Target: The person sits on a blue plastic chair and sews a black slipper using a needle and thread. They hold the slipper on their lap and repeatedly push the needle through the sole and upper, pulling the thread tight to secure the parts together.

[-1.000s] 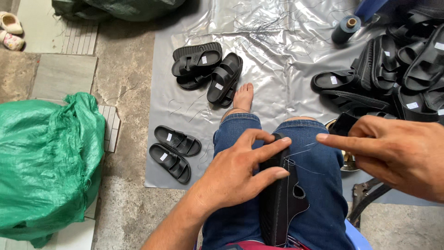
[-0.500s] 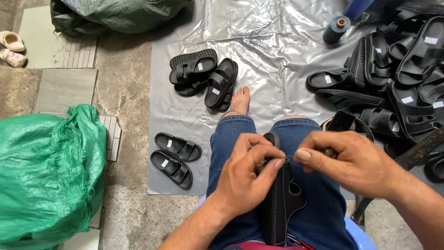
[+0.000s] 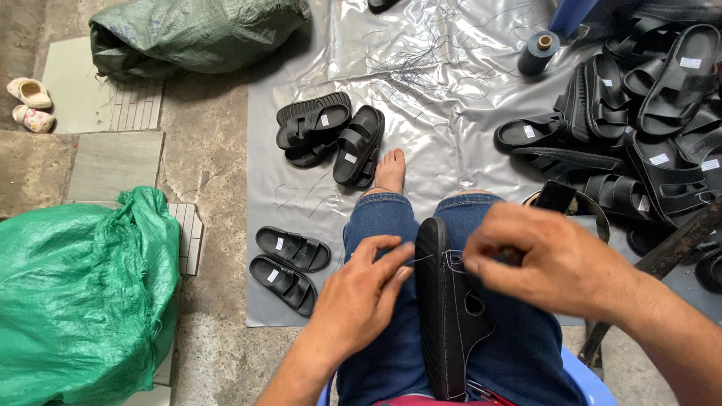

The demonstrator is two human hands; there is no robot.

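Observation:
A black sandal [image 3: 449,316] with white stitching stands on edge between my knees, on my blue jeans. My left hand [image 3: 359,301] rests on my left thigh beside the sole, its thumb and forefinger pinching a thin thread that runs to the sandal. My right hand [image 3: 547,259] hovers over the sandal's strap, fingers closed together at the thread's other end; whether a needle is in them I cannot tell.
A silver plastic sheet [image 3: 444,98] covers the ground. On it lie two pairs of black sandals [image 3: 329,137] [image 3: 289,259], a large heap of black sandals [image 3: 647,128] at right, a blue thread spool [image 3: 538,53] and loose thread scraps. Green sacks [image 3: 83,293] sit at left.
My left hand slid off the sandal onto my thigh and now pinches the thread. My right hand came in from the right to the strap. The view shifted nearer.

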